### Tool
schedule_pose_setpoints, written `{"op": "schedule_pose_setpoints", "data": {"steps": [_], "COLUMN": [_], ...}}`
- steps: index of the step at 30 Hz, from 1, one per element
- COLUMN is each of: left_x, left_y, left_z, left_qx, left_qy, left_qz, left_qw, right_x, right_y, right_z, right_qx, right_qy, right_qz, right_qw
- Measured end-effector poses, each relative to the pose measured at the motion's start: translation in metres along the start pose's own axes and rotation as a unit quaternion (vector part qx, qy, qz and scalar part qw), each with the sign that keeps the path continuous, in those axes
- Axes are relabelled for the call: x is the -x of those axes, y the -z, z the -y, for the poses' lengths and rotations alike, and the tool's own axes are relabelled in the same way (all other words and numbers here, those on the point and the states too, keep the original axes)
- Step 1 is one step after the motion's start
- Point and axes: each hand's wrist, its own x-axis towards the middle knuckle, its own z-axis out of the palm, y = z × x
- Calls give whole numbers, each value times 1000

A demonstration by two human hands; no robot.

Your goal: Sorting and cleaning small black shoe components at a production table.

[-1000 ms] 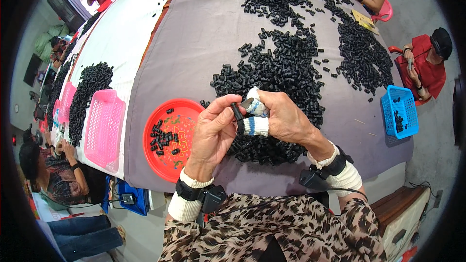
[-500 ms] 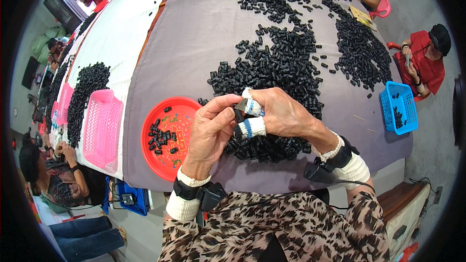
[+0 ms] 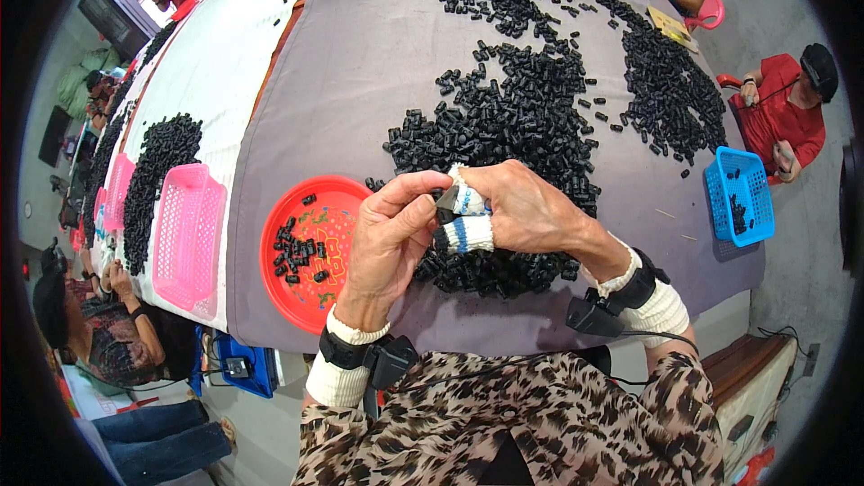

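My left hand pinches a small black cylindrical piece between thumb and fingertips, mostly covered by them. Close against it, my right hand is closed on a small grey blade, whose flat tip shows at the fingertips. White cloth with blue stripes wraps fingers of the right hand. Both hands are above a large heap of black cylindrical pieces on the grey tablecloth. Left of my left hand is a red round tray with a small cluster of the same black pieces in it.
Pink baskets stand on the white cloth at left. At right are a blue basket holding a few pieces and another black heap. Several people sit around the table, including one in red. Cables hang from my wrist devices.
My hands stay nearly in place, with the blade's tip turned slightly at the left fingertips. At right, the person in red has moved both hands apart.
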Motion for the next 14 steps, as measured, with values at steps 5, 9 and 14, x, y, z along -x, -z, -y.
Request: {"op": "schedule_pose_setpoints", "data": {"steps": [5, 9, 14], "left_x": [-1, 0, -2], "left_y": [-7, -1, -8], "left_z": [1, 6, 0], "left_qx": [56, 36, 9], "left_qy": [4, -35, 16], "left_qz": [-15, 8, -48], "left_qw": [998, 999, 999], "right_x": [2, 1, 1], "right_y": [-3, -5, -6], "right_z": [-2, 0, -2], "right_qx": [-95, -77, -35], "right_qy": [-24, -19, -8], "right_qz": [-77, -83, -103], "right_qw": [992, 993, 994]}}
